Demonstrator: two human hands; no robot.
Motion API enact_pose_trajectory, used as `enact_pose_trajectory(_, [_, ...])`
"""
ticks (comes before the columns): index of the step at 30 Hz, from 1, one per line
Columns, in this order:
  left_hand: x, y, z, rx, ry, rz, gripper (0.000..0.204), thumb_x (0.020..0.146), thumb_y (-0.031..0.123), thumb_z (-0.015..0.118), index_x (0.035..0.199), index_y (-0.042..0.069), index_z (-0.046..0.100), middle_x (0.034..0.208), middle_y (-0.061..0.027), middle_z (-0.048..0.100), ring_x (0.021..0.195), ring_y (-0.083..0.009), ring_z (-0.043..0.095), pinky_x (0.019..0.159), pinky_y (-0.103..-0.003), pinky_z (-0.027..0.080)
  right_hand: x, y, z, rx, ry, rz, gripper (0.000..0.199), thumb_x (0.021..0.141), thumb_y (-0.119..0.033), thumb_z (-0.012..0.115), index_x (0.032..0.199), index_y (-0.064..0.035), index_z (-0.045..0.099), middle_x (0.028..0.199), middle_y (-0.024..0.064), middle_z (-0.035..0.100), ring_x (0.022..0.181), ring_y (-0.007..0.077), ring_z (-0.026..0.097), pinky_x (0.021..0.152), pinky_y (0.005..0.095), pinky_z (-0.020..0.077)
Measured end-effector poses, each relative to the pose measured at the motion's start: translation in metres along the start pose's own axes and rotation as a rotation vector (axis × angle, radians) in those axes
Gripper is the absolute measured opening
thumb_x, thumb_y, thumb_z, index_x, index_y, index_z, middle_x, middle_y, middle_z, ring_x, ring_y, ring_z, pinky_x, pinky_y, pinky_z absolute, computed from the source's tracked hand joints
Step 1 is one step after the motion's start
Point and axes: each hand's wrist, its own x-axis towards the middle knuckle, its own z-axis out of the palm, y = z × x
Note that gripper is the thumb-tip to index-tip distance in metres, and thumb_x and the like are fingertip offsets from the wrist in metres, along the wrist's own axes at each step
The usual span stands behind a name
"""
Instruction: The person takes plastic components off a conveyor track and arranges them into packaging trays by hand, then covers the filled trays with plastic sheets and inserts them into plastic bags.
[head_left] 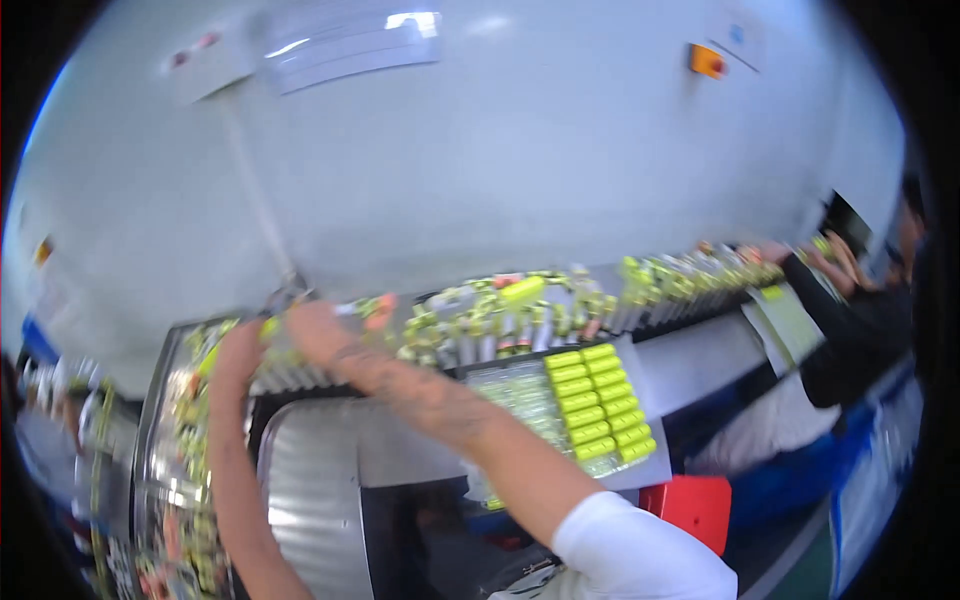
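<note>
Both my arms stretch forward to the far left corner of a conveyor (pixel 157 400) loaded with small yellow-green and clear pieces. My left hand (pixel 240 350) is over the pieces at the corner, beside a yellow-green piece (pixel 209 358). Close to its right, my right hand (pixel 312 328) reaches over the far edge near a metal bracket (pixel 290 287). Motion blur smears the fingers of both hands, so what they hold, if anything, does not show. Right of my right forearm, yellow-green cylindrical pieces (pixel 590 405) lie in two columns on a clear plastic tray (pixel 515 392).
More small tubes and yellow-green parts (pixel 530 315) fill the conveyor rightward. A metal plate (pixel 312 490) lies inside the corner. A red bin or stool (pixel 690 510) stands at lower right. At far right a co-worker's dark sleeve (pixel 865 330) reaches to the conveyor. A pale wall (pixel 500 160) rises behind.
</note>
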Motion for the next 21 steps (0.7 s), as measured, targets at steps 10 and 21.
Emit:
enact_pose_trajectory(10, [-0.014, -0.167, -0.012, -0.559, -0.086, -0.159, 0.015, 0.072, 0.006, 0.075, 0.082, -0.002, 0.067, 0.069, 0.0012, 0.056, 0.066, -0.0087, 0.053, 0.058, -0.029, 0.044, 0.045, -0.01, -0.068, 0.704, -0.003, 0.269, 0.025, 0.077, -0.015, 0.07, 0.094, 0.0017, 0.075, 0.098, 0.0228, 0.074, 0.095, 0.0423, 0.073, 0.082, 0.0452, 0.0597])
enact_pose_trajectory(21, [-0.153, 0.112, 0.039, -0.638, 0.068, 0.055, 0.053, 0.077, 0.003, 0.085, 0.127, 0.0, 0.068, 0.12, -0.0126, 0.073, 0.108, -0.0218, 0.068, 0.096, -0.035, 0.053, -0.311, 0.145, -0.234, 0.674, -0.02, 0.293, 0.049, 0.081, -0.014, 0.082, 0.127, -0.0062, 0.069, 0.118, 0.0132, 0.073, 0.107, 0.0211, 0.069, 0.095, 0.0332, 0.0523])
